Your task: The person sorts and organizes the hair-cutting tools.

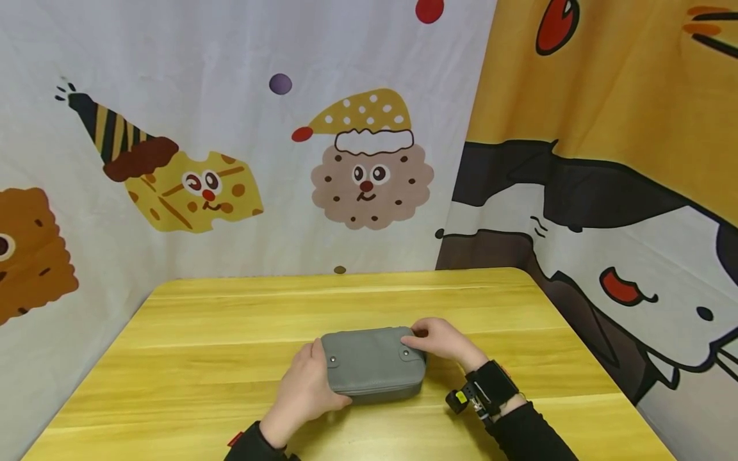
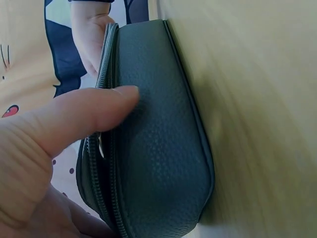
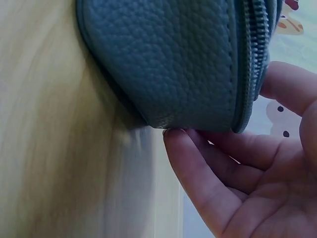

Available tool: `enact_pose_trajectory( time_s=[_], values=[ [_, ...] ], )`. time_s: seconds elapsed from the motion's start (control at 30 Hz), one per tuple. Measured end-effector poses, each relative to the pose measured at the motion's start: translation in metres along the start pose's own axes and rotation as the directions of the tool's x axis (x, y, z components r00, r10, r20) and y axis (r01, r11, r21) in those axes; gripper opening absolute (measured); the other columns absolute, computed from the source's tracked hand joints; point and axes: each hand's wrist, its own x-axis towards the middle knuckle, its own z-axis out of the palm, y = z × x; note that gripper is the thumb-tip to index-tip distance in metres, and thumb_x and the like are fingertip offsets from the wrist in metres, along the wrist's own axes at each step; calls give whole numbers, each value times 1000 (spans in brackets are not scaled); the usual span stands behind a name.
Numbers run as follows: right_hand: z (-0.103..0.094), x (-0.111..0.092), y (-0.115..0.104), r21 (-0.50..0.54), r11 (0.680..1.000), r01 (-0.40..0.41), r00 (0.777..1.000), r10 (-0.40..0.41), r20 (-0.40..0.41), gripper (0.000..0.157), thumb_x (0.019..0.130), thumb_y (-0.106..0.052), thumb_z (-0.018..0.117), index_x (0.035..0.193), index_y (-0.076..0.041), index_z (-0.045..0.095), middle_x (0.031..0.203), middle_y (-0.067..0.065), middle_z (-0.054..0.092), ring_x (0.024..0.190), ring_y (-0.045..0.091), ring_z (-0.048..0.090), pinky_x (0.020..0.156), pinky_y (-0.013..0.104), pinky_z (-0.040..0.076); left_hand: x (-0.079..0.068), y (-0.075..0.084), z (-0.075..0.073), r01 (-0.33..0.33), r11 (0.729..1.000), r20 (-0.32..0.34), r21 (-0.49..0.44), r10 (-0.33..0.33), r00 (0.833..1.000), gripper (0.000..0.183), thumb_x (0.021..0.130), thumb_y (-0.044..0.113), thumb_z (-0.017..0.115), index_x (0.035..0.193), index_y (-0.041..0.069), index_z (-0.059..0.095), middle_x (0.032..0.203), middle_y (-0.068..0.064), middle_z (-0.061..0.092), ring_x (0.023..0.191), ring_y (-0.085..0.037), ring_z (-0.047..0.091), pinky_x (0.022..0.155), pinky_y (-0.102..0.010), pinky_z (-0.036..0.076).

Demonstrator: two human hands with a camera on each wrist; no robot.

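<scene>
A grey leather-look zip pouch point(image 1: 371, 362) lies flat on the wooden table, two metal studs on its lid. My left hand point(image 1: 305, 387) grips its left end, fingers along the side and thumb at the near corner. In the left wrist view that thumb point(image 2: 116, 104) presses the pouch's side wall across the zip point(image 2: 115, 193), whose two tracks stand slightly apart below it. My right hand point(image 1: 444, 339) holds the far right corner, thumb on the lid. The right wrist view shows its fingers point(image 3: 193, 168) bent against the pouch's end, just beside the zip.
The light wooden table point(image 1: 202, 358) reaches back to a white cloth point(image 1: 230, 38) printed with cartoon food. To the right hangs a yellow cloth point(image 1: 623, 102) with cartoon animals. A black wrist camera point(image 1: 458, 400) sticks out from the right wrist.
</scene>
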Motion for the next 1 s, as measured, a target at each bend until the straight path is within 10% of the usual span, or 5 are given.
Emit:
enact_pose_trajectory(
  time_s=[0.4, 1.0],
  values=[
    [3, -2, 1, 24, 1000, -16, 1000, 16, 5, 34, 94, -40, 67, 76, -12, 62, 63, -6, 41, 57, 11, 37, 55, 26, 30, 10, -4, 0, -12, 1000, 31, 14, 12, 999, 114, 55, 29, 98, 137, -22, 37, 127, -36, 49, 114, -46, 54, 89, -51, 51],
    [8, -9, -2, 220, 973, -71, 993, 49, 103, 32, 97, -34, 64, 96, -2, 70, 85, 3, 68, 76, 21, 69, 70, 39, 53, 70, -54, -17, -329, 943, 117, 48, 322, 939, 103, 58, 21, 96, 140, -12, 43, 123, -23, 57, 107, -35, 58, 91, -46, 50]
  ],
)
